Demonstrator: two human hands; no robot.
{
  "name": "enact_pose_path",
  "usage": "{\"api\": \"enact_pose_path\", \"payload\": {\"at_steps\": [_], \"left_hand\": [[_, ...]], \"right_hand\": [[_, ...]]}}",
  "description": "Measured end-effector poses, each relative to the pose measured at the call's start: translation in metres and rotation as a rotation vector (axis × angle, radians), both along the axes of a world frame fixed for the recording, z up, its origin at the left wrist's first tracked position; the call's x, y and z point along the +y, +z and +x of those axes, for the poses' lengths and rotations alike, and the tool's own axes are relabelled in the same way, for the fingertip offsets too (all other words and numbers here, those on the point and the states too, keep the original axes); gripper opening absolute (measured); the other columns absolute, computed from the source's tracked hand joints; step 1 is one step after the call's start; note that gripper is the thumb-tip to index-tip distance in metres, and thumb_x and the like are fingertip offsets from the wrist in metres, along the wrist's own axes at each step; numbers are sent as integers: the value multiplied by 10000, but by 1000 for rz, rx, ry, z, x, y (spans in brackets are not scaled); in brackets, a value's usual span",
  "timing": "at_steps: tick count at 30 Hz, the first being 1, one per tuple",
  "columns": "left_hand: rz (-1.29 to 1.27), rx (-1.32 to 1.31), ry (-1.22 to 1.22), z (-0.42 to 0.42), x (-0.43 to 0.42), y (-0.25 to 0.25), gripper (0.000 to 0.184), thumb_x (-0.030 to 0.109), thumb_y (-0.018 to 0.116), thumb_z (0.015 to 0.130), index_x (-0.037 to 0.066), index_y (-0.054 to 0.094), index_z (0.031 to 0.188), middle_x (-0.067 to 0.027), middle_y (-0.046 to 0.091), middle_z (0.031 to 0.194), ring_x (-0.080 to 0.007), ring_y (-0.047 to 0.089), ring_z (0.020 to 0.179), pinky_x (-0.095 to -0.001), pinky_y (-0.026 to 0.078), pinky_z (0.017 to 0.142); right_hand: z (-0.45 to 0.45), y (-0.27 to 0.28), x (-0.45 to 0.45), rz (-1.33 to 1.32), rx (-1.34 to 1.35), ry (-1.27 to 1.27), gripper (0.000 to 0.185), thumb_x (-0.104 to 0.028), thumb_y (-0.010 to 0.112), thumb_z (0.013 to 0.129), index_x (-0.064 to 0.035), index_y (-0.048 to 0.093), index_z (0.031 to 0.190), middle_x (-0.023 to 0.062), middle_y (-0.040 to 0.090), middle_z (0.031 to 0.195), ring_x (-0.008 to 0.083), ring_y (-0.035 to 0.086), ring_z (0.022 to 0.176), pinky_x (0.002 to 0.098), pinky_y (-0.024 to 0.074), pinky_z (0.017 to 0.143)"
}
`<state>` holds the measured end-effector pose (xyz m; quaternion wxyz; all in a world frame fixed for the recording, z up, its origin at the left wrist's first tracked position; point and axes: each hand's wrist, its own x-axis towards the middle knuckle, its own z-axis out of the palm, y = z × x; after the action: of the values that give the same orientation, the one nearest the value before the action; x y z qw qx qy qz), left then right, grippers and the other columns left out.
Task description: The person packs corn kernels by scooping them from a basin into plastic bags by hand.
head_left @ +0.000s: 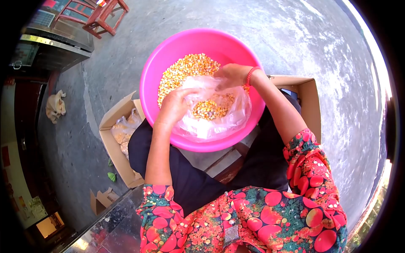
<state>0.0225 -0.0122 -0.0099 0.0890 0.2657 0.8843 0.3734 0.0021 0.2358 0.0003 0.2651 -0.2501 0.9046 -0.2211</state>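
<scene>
A large pink basin (pixel 157 55) rests across my lap, with loose yellow corn kernels (pixel 185 69) heaped at its far left. Inside it lies a clear plastic bag (pixel 240 111), its mouth spread wide, with some kernels showing within. My left hand (pixel 174 105) is closed on the left edge of the bag, fingers pointing right. At the bag's far right edge is my right hand (pixel 233 76), a red bracelet on its wrist; its fingers bend down towards the plastic, and their tips are partly hidden.
An open cardboard box (pixel 114 145) at the left holds filled clear bags (pixel 124 130). Another open box (pixel 311 101) stands at the right. A red wooden stool (pixel 103 19) is at the far left, and a pale sack-like thing (pixel 55 106) lies on the floor.
</scene>
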Motion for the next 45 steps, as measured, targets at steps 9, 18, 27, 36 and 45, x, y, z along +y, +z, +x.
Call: {"api": "enact_pose_path", "payload": {"at_steps": [9, 18, 27, 36, 45], "left_hand": [[-181, -335, -194, 8, 8, 6, 374, -45, 550, 706, 74, 661, 1042, -186, 649, 920, -288, 631, 848, -347, 477, 776], [-165, -191, -177, 10, 7, 7, 367, 60, 573, 722, 76, 636, 1083, -202, 635, 968, -328, 618, 896, -378, 476, 819], [-138, -170, -138, 10, 5, 5, 325, 77, 592, 740, 74, 649, 1060, -200, 631, 964, -340, 607, 911, -401, 472, 834], [-189, -196, -145, 9, 5, 9, 351, 58, 612, 750, 64, 630, 1100, -194, 632, 1031, -318, 607, 979, -377, 462, 871], [-177, -146, -96, 6, 2, 1, 327, 118, 618, 753, 84, 638, 1078, -208, 635, 943, -345, 617, 884, -414, 481, 806]], "right_hand": [[-18, -46, -5, 25, 248, -285, 363, -241, 559, 830, -137, 565, 1178, 204, 548, 1173, 349, 568, 1035, 418, 447, 889], [-12, -66, -22, 11, 130, -169, 394, -163, 604, 785, -131, 559, 1175, 182, 531, 1220, 336, 581, 1017, 398, 457, 884], [-21, -58, -8, -135, -89, -244, 198, -119, 548, 828, -82, 658, 988, 81, 672, 861, 197, 623, 797, 322, 484, 707], [-29, -35, 7, -852, -517, -683, 198, -157, 501, 929, -17, 607, 1019, 31, 604, 994, 96, 589, 840, 226, 560, 672], [-13, -2, -14, -864, -562, -410, 211, -207, 547, 922, -41, 611, 1037, 25, 620, 1000, 87, 591, 868, 218, 529, 647]]}}
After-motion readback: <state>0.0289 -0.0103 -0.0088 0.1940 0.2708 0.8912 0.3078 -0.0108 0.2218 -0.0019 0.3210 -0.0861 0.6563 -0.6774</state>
